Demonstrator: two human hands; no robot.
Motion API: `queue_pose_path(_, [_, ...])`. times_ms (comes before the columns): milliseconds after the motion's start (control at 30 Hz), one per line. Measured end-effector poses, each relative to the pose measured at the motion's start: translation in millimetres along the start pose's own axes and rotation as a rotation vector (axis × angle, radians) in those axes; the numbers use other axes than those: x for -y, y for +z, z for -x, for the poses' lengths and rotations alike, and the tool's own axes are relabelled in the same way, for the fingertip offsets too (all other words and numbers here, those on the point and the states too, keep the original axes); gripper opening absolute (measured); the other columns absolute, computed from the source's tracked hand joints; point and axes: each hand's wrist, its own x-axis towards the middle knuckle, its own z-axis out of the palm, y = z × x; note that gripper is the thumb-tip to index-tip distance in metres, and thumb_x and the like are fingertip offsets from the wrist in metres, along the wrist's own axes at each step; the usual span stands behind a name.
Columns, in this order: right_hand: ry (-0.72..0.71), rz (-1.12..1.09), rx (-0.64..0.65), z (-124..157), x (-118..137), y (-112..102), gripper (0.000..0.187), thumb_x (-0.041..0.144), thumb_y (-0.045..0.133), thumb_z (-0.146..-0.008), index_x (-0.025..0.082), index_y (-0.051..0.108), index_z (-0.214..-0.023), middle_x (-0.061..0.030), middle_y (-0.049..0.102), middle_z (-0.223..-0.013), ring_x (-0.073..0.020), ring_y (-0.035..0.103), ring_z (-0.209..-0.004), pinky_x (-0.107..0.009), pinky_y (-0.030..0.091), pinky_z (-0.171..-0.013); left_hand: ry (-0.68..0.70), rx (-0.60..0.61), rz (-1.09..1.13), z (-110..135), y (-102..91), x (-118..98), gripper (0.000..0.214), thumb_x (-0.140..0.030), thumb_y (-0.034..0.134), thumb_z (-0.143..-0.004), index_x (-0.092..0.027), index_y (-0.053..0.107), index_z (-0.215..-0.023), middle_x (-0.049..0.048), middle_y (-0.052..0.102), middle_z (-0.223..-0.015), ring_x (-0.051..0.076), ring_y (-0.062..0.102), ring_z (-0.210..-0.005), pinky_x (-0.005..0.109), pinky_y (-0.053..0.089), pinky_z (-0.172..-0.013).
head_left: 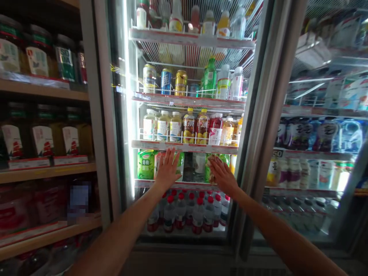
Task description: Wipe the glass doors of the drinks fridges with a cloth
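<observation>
My left hand (167, 172) is raised in front of a lit drinks fridge, palm forward and fingers spread, with nothing in it. It covers part of the bottles on the fourth shelf, beside a green bottle (145, 164) with a green label. My right hand (223, 174) lies over a crumpled tan cloth (211, 167) at the same height, further right. Only the cloth's left edge shows past the fingers. Faint reflections at the fridge's left side suggest glass in front of the shelves; whether either hand touches it I cannot tell.
Red-capped bottles (198, 214) fill the bottom of the fridge. Above are cans (180, 82) and juice bottles (189, 126). A metal door frame (268, 115) divides this fridge from another at right. Wooden shelves (46, 170) with large bottles stand at left.
</observation>
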Motion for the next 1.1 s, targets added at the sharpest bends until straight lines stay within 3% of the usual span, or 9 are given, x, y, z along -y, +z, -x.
queue_pose_path(167, [0.236, -0.024, -0.104, -30, 0, 4, 0.063, 0.015, 0.04, -0.086, 0.014, 0.019, -0.146, -0.0123, 0.024, -0.151, -0.0243, 0.003, -0.143, -0.053, 0.026, -0.11, 0.01, 0.016, -0.004, 5, 0.9, 0, 0.091, -0.038, 0.072, -0.068, -0.013, 0.026, -0.143, 0.0158, 0.011, -0.152, 0.032, 0.004, -0.14, 0.053, 0.015, -0.112])
queue_pose_path(300, [-0.028, -0.064, 0.031, -7, 35, 13, 0.06, 0.011, 0.042, -0.084, 0.015, 0.03, -0.142, -0.0092, 0.032, -0.148, -0.0223, 0.008, -0.143, -0.048, 0.026, -0.112, 0.013, 0.005, -0.011, 8, 2.8, -2, 0.09, -0.038, 0.071, -0.069, -0.013, 0.025, -0.143, 0.0161, 0.009, -0.152, 0.031, 0.002, -0.14, 0.053, 0.015, -0.112])
queue_pose_path(367, [-0.093, -0.074, 0.08, -3, 44, 15, 0.06, 0.01, 0.043, -0.083, 0.017, 0.033, -0.141, -0.0083, 0.036, -0.147, -0.0215, 0.013, -0.142, -0.047, 0.024, -0.113, 0.021, 0.008, -0.011, 10, 3.6, -2, 0.09, -0.038, 0.07, -0.07, -0.013, 0.024, -0.143, 0.0159, 0.009, -0.152, 0.031, 0.002, -0.14, 0.052, 0.015, -0.113])
queue_pose_path(567, [0.198, -0.06, -0.058, -47, 30, 16, 0.06, 0.017, 0.043, -0.086, 0.017, 0.028, -0.143, -0.0107, 0.03, -0.149, -0.0239, 0.008, -0.142, -0.051, 0.017, -0.113, 0.026, 0.008, -0.008, 11, 6.4, 0, 0.088, -0.038, 0.068, -0.071, -0.015, 0.023, -0.144, 0.0144, 0.01, -0.152, 0.03, 0.002, -0.141, 0.052, 0.014, -0.113])
queue_pose_path(767, [-0.144, -0.088, 0.073, -31, 61, 21, 0.055, 0.011, 0.04, -0.085, 0.017, 0.036, -0.14, -0.0071, 0.039, -0.145, -0.0218, 0.018, -0.141, -0.047, 0.02, -0.114, 0.039, -0.015, -0.021, 13, 9.3, 2, 0.089, -0.039, 0.068, -0.072, -0.015, 0.021, -0.144, 0.0147, 0.01, -0.152, 0.029, 0.003, -0.141, 0.05, 0.014, -0.113])
queue_pose_path(967, [0.113, -0.089, -0.012, -66, 54, 19, 0.061, 0.017, 0.041, -0.087, 0.016, 0.024, -0.145, -0.0106, 0.029, -0.149, -0.0246, 0.01, -0.142, -0.051, 0.017, -0.113, 0.094, -0.002, -0.018, 19, 5.8, 16, 0.086, -0.037, 0.067, -0.073, -0.019, 0.022, -0.144, 0.0123, 0.016, -0.152, 0.026, 0.007, -0.141, 0.048, 0.015, -0.114])
queue_pose_path(1100, [-0.093, -0.105, 0.075, -56, 67, 22, 0.063, 0.012, 0.042, -0.084, 0.018, 0.024, -0.145, -0.0081, 0.032, -0.148, -0.0231, 0.017, -0.141, -0.047, 0.023, -0.112, 0.007, -0.01, -0.029, 27, 4.2, 33, 0.079, -0.035, 0.065, -0.074, -0.016, 0.029, -0.142, 0.0144, 0.02, -0.15, 0.028, 0.011, -0.14, 0.049, 0.016, -0.114])
